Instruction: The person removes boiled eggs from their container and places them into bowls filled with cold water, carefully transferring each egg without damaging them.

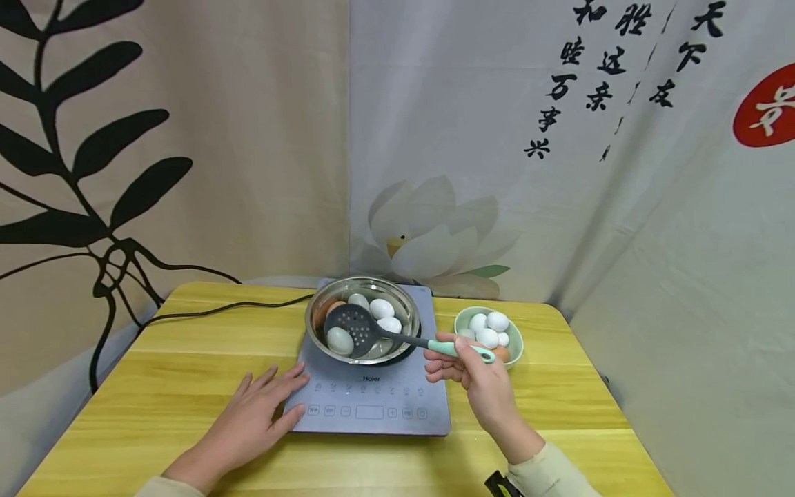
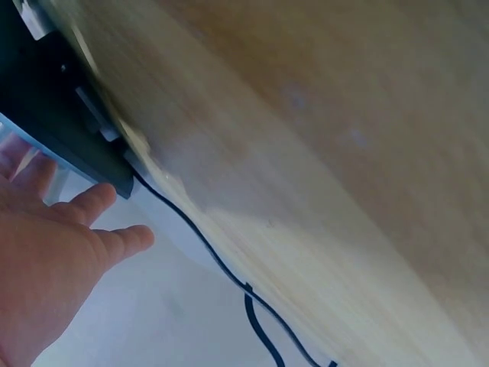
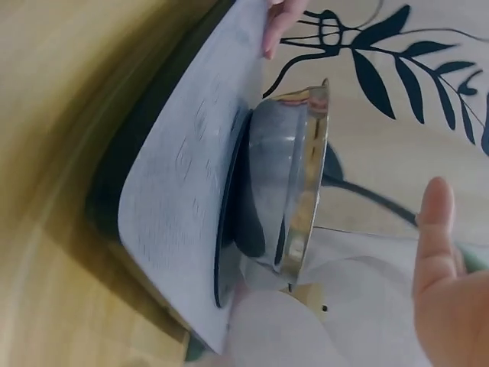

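My right hand [image 1: 481, 383] holds a dark slotted skimmer [image 1: 361, 330] by its mint-green handle, palm partly turned up. The skimmer's head is inside a steel pot [image 1: 408, 309] on an induction cooker [image 1: 397, 395]. A pale greenish egg [image 1: 340, 341] lies against the skimmer's left front; whether it rests on the skimmer, I cannot tell. Several more eggs sit in the pot, among them a white egg [image 1: 381, 308] and a brown one partly hidden by the skimmer. With fingers extended, my left hand [image 1: 254, 414] touches the cooker's left edge.
Right of the cooker, a light green bowl [image 1: 517, 339] holds several white eggs and a brown egg [image 1: 502, 353]. A black cord [image 1: 230, 306] runs left from the cooker across the wooden table [image 1: 186, 373]. Printed curtains [image 1: 279, 138] hang behind.
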Motion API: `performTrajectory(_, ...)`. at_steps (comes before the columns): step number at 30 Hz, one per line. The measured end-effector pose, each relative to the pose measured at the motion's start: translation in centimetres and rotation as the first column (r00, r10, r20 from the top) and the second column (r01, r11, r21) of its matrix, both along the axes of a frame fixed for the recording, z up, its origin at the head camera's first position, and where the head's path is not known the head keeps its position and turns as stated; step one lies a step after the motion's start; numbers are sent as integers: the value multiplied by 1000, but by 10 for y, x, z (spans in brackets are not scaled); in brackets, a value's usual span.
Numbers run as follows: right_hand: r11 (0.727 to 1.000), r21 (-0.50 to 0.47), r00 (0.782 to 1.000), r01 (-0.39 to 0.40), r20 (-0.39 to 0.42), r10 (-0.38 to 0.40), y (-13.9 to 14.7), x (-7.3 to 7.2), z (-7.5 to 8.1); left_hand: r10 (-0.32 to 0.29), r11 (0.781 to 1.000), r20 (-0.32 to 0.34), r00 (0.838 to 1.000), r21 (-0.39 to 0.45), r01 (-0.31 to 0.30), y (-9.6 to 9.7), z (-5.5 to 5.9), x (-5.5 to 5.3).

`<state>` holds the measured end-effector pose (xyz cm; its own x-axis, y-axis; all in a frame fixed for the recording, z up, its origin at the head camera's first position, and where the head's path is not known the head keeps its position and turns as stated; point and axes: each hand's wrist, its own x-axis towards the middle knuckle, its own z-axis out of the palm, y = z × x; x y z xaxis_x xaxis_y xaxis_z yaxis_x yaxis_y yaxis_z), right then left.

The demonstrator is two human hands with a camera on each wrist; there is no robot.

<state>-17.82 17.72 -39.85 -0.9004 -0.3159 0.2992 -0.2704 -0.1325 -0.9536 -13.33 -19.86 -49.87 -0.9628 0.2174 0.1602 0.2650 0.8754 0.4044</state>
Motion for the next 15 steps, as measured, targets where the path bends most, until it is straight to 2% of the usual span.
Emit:
performTrajectory(2,996,-61,989,59,142,-50,0,-4,0,-3,1000,-3,1000,-1,3,0,-1,0)
performTrajectory(4,988,-101,963,118,256,-89,0,-7,1,-4,1000,-6,1000,-1,4,0,-2,0)
performTrajectory(7,976,-128,923,174,368,-116,-1,-10,1,-4,1000,-9,1000,2,4,0,-2,0)
performTrajectory(10,973,-129,898,193,423,-122,0,-11,1,-6,1000,-14,1000,5,6,-1,-2,0)
performTrajectory(15,977,-108,890,183,440,-118,2,-13,-3,-8,1000,-28,1000,3,8,-1,-3,0)
